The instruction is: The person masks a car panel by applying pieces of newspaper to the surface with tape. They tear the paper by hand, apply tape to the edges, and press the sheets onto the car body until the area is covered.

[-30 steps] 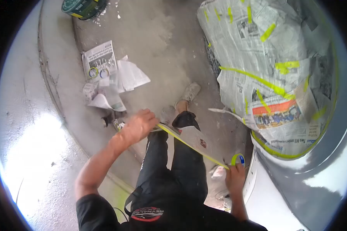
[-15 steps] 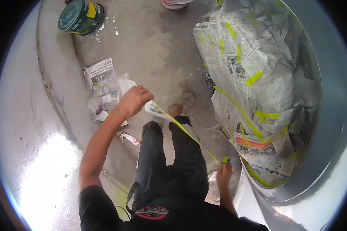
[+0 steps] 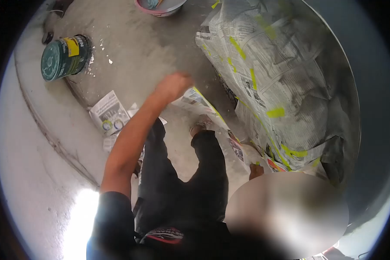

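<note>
My left hand, slightly blurred, grips the upper end of a newspaper sheet. Yellow-green masking tape runs along the sheet's edge, stretched diagonally toward my right hand. That hand is closed low on the right, with a bit of yellow-green showing at its fingertips; most of what it holds is hidden. Beside it, a large bulky form is wrapped in newspaper stuck down with yellow-green tape strips. The taped sheet's lower end lies close to this covering.
A smooth grey curved panel borders the covered form. At upper left a green bucket lies tipped beside white flecks. Newspaper with tape rolls is on the floor at left. A pink-rimmed basin stands at the top. A blurred oval hides the lower right.
My left hand has moved up and right, lifting the sheet's end. My right hand has come up, nearer the covered form. The view has shifted, and the blurred oval has appeared.
</note>
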`<state>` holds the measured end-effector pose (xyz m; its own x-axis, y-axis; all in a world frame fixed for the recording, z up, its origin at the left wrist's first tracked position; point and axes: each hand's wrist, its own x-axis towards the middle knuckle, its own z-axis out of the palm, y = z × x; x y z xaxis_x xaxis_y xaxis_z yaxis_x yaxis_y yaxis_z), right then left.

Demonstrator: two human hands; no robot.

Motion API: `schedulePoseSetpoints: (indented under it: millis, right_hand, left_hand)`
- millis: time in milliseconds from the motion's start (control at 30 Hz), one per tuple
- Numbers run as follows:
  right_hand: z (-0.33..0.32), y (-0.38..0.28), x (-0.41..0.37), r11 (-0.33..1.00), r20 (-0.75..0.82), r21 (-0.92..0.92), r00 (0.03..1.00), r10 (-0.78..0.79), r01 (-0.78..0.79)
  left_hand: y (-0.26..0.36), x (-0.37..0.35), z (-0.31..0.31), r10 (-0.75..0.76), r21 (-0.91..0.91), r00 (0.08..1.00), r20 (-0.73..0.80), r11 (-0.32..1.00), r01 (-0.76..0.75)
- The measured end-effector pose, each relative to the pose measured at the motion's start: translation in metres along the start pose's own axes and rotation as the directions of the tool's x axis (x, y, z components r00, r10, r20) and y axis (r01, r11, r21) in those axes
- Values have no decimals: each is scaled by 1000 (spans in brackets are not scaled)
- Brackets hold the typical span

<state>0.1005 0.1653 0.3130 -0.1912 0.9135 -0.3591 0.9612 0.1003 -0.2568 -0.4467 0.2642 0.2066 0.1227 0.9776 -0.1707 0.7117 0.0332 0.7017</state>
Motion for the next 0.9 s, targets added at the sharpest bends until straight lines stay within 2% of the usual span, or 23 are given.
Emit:
schedulePoseSetpoints:
  millis: [100,133,233,267,367,400,500,633,700,733,833,867,900]
  right_hand:
    - [31,30,-2,980,48,-128,986,159,-152]
    - [39,30,-4,937,15,145,947,320,-319]
    - [53,24,-8,746,98,223,776,623,-627]
    - [63,24,-9,738,62,306,786,615,-601]
    - [100,27,-3,864,-168,263,862,478,-429]
    - [111,27,1,832,-153,324,843,516,-450]
    - [128,15,22,836,-262,356,814,518,-417]
    - [149,29,35,903,-395,248,815,424,-350]
    - [159,31,42,957,-580,137,762,288,-257]
    - [156,18,49,958,-632,140,723,280,-249]
    - [172,8,53,906,-719,143,587,372,-398]
    - [169,-4,52,905,-701,211,588,404,-370]
    - [167,-15,49,893,-681,282,583,443,-349]
  left_hand:
    - [-19,28,13,85,-8,995,-52,996,-85]
    - [-23,36,12,91,-10,995,-28,996,-91]
    - [-33,46,13,117,-32,993,24,993,-117]
    - [-36,49,15,137,-46,990,23,990,-136]
    - [-55,60,26,163,-128,986,-41,978,-167]
    - [-61,60,33,164,-170,984,-63,970,-172]
    - [-82,71,46,148,-218,988,-49,964,-155]
    - [-90,92,44,128,-130,989,-70,982,-136]
    - [-100,110,52,127,-100,991,-34,986,-130]
    - [-99,118,52,176,-87,983,-59,980,-181]
    - [-94,128,56,342,-37,932,-115,937,-348]
    - [-102,130,63,401,-14,906,-137,913,-407]
    - [-108,130,64,392,72,917,-73,919,-388]
